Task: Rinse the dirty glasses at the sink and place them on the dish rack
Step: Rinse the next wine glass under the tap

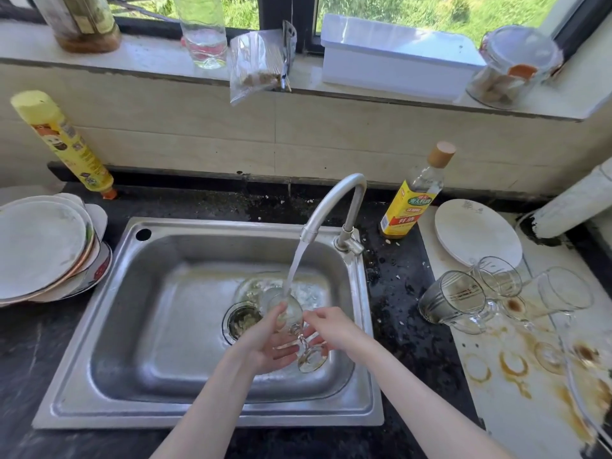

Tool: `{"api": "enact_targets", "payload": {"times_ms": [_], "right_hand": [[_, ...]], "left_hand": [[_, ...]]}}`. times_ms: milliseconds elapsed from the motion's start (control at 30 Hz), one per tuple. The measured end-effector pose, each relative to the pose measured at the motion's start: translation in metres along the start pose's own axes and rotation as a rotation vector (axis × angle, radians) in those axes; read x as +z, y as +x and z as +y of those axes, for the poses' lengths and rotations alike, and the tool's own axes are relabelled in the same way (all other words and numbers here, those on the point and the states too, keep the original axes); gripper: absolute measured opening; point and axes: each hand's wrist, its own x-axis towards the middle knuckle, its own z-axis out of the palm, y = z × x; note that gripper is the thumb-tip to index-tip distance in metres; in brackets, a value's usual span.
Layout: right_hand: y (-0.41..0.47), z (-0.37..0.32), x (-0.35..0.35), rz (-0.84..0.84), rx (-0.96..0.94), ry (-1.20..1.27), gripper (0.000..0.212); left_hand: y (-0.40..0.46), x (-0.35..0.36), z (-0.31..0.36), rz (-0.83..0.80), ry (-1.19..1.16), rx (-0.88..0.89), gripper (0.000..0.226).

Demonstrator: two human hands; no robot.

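Observation:
A clear stemmed glass (292,313) lies tilted over the steel sink (139,293), its bowl under the water running from the tap (334,207) and its foot toward me. My left hand (265,344) holds it from below, thumb on the bowl and fingers under the stem. My right hand (332,329) pinches it from the right, at the stem and the bowl's edge. On the stained white board to the right lie several dirty glasses: a handled glass (453,301) on its side, a second (498,276) behind it and a third (563,289) further right.
A stack of plates (43,250) sits on the counter left of the sink, with a yellow bottle (63,144) behind it. A yellow-labelled bottle (410,200) and a white plate (477,233) stand at the right. The drain strainer (241,321) holds food scraps.

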Motion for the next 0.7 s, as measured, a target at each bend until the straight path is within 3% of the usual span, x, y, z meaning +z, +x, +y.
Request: {"api": "enact_targets", "payload": {"times_ms": [133,300,500,700], "right_hand": [[0.003,-0.007,0.002,0.027,-0.057,0.013,0.028],[0.008,-0.022,0.001,0.041,-0.147,0.237,0.027],[0.017,-0.023,0.009,0.044,-0.249,0.445,0.035],[0.020,-0.008,0.014,0.063,-0.236,0.527,0.044]], "left_hand": [[-0.004,0.005,0.004,0.023,0.030,0.172,0.054],[-0.017,0.009,0.025,0.049,0.096,0.484,0.076],[-0.028,0.017,0.030,0.122,0.262,0.714,0.069],[-0.031,0.016,0.022,0.103,0.324,0.799,0.045]]}}
